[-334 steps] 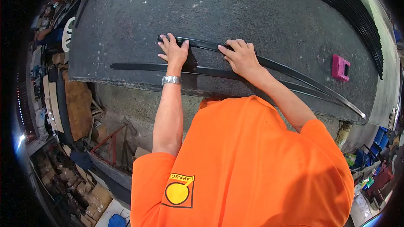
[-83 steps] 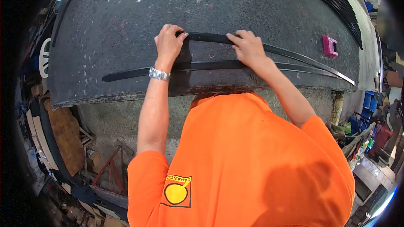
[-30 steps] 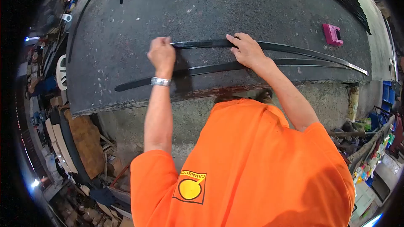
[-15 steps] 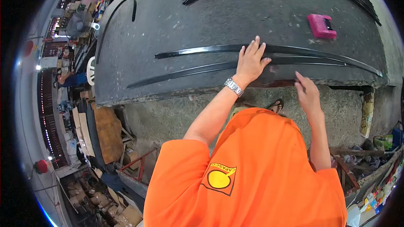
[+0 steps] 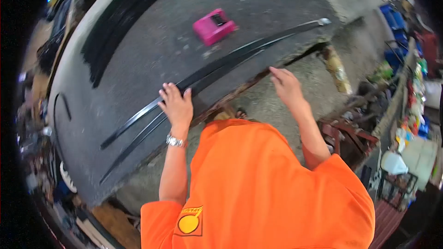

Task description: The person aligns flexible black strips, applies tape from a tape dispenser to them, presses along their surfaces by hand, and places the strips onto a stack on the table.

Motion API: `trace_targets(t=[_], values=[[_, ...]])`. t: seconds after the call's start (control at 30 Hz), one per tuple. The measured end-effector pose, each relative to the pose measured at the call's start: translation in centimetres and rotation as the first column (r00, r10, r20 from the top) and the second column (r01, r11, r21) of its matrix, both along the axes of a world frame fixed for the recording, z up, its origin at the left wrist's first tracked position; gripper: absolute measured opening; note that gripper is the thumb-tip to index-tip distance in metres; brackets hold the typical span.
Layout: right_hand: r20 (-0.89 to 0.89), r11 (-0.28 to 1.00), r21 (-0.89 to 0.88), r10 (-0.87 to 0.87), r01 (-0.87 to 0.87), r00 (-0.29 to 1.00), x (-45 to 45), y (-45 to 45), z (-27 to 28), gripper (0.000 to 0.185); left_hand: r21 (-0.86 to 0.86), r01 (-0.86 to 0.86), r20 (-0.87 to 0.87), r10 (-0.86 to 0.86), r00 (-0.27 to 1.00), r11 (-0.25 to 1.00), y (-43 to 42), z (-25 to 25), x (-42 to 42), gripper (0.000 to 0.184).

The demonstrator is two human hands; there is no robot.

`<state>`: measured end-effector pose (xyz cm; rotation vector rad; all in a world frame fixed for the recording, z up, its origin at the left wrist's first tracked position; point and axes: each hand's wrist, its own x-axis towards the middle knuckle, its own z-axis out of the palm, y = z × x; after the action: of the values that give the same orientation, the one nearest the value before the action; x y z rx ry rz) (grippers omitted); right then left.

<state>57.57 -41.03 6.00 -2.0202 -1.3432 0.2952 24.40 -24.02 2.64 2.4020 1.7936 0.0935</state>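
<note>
My left hand [image 5: 177, 108] lies with fingers spread across two long black strips on the dark tabletop [image 5: 161, 41]. The upper strip [image 5: 138, 116] is glossy and runs from the lower left towards the far right corner. Beside it the lower strip [image 5: 131, 153] lies at a slight angle, and the two overlap further right. A part of both is hidden under my palm. My right hand [image 5: 288, 87] hovers just off the table's front edge, touching neither strip. Its index finger points out and the thumb is slightly apart, with nothing visible in it.
A pink tool like a tape dispenser [image 5: 213, 28] sits beyond the strips. A thick bundle of black strips [image 5: 113, 27] curves along the far edge. One bent strip [image 5: 56, 120] lies at the left. Right of me are a rusty metal frame [image 5: 348, 138] and white containers [image 5: 394, 162].
My view has turned to the right, so the table and strips appear slanted. My left hand still rests on the strips; my right hand stays off the table's edge.
</note>
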Motion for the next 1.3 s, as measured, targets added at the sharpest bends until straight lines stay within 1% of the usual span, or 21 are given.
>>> trace_targets(t=[0.13, 0.17, 0.27, 0.3, 0.33, 0.4, 0.47, 0.53, 0.63, 0.7, 0.73, 0.8, 0.83, 0.87, 0.9, 1.0, 1.03, 1.13, 1.17, 1.27, 1.3], values=[[0.201, 1.0, 0.007, -0.019, 0.018, 0.979, 3.1, 2.5, 0.2, 0.032, -0.009, 0.202, 0.085, -0.2, 0.976, 0.979, -0.9, 0.9, 5.9, 0.072], [0.214, 0.999, -0.028, -0.014, 0.02, 0.977, 4.0, 2.6, 0.3, 0.036, -0.006, 0.249, 0.095, -0.248, 0.964, 0.968, -1.4, 1.2, 7.7, 0.07], [0.326, 0.997, -0.059, -0.03, 0.053, 0.945, 6.3, 4.0, 0.7, 0.042, -0.021, 0.297, 0.208, -0.286, 0.935, 0.955, -1.0, 1.4, 11.5, 0.062], [0.333, 0.997, -0.054, -0.03, 0.051, 0.943, 7.1, 4.6, 0.6, 0.043, 0.017, 0.293, 0.265, -0.287, 0.921, 0.956, -0.7, 1.1, 12.3, 0.051], [0.338, 0.997, -0.055, -0.026, 0.047, 0.941, 7.8, 5.1, 0.3, 0.043, 0.116, 0.304, 0.26, -0.324, 0.91, 0.946, -0.5, 1.4, 13.0, 0.042], [0.374, 0.998, -0.056, -0.011, 0.035, 0.928, 9.2, 6.0, 0.3, 0.044, 0.136, 0.278, 0.343, -0.309, 0.887, 0.951, 0.1, 2.2, 14.0, 0.036], [0.428, 0.998, -0.055, 0.002, 0.024, 0.904, 10.4, 6.9, 0.5, 0.043, 0.125, 0.256, 0.372, -0.284, 0.884, 0.959, 0.6, 2.8, 14.5, 0.034], [0.435, 0.998, -0.067, 0.026, 0.004, 0.9, 13.1, 7.1, 0.4, 0.044, 0.125, 0.281, 0.378, -0.308, 0.873, 0.951, 0.9, 2.6, 14.3, 0.029], [0.434, 0.995, -0.094, 0.076, -0.039, 0.898, 17.8, 6.9, 0.8, 0.046, 0.102, 0.288, 0.392, -0.305, 0.868, 0.952, 0.7, 2.5, 14.3, 0.029], [0.483, 0.993, -0.109, 0.089, -0.042, 0.871, 21.9, 6.4, 1.5, 0.045, 0.117, 0.261, 0.385, -0.286, 0.877, 0.958, 0.8, 2.6, 14.6, 0.029], [0.51, 0.997, -0.054, 0.075, -0.055, 0.857, 24.3, 6.2, 1.3, 0.046, 0.11, 0.233, 0.34, -0.257, 0.905, 0.966, 0.7, 2.9, 15.0, 0.029], [0.546, 0.996, -0.092, 0.046, 0.005, 0.836, 28.5, 6.0, 2.0, 0.048, 0.061, 0.156, 0.374, -0.168, 0.912, 0.986, 1.1, 2.6, 15.3, 0.03], [0.511, 0.998, -0.069, 0.037, -0.002, 0.859, 30.3, 5.6, 2.0, 0.047, 0.053, 0.14, 0.379, -0.15, 0.913, 0.989, 1.1, 2.7, 15.5, 0.03], [0.508, 0.995, -0.097, 0.06, -0.013, 0.859, 31.6, 5.2, 1.6, 0.046, 0.025, 0.116, 0.382, -0.117, 0.917, 0.993, 1.1, 3.4, 16.0, 0.03], [0.496, 0.993, -0.101, 0.099, -0.056, 0.863, 32.2, 5.3, 1.9, 0.044, -0.021, 0.084, 0.398, -0.069, 0.915, 0.996, 1.2, 3.8, 16.2, 0.029], [0.463, 0.984, -0.151, 0.15, -0.089, 0.873, 32.3, 6.1, 2.2, 0.042, -0.125, 0.05, 0.285, -0.012, 0.958, 0.991, 1.8, 5.5, 17.0, 0.03], [0.456, 0.985, -0.144, 0.149, -0.093, 0.877, 32.2, 6.4, 2.8, 0.036, -0.148, 0.059, 0.248, -0.021, 0.968, 0.987, 2.0, 5.7, 16.9, 0.027], [0.451, 0.977, -0.207, 0.141, -0.051, 0.881, 32.5, 6.4, 2.5, 0.031, -0.277, 0.096, 0.249, -0.025, 0.968, 0.956, 2.7, 5.7, 15.3, 0.024], [0.479, 0.974, -0.225, 0.146, -0.039, 0.866, 32.5, 6.4, 2.2, 0.028, -0.237, 0.116, 0.318, -0.036, 0.947, 0.965, 2.9, 5.1, 14.4, 0.02], [0.456, 0.965, -0.261, 0.154, -0.034, 0.877, 30.3, 6.6, 3.3, 0.026, -0.255, 0.083, 0.283, -0.008, 0.959, 0.963, 3.8, 4.9, 10.5, 0.02], [0.441, 0.969, -0.242, 0.151, -0.045, 0.885, 28.7, 6.9, 3.8, 0.019, -0.238, 0.076, 0.288, -0.005, 0.957, 0.968, 4.2, 5.0, 8.5, 0.019]])
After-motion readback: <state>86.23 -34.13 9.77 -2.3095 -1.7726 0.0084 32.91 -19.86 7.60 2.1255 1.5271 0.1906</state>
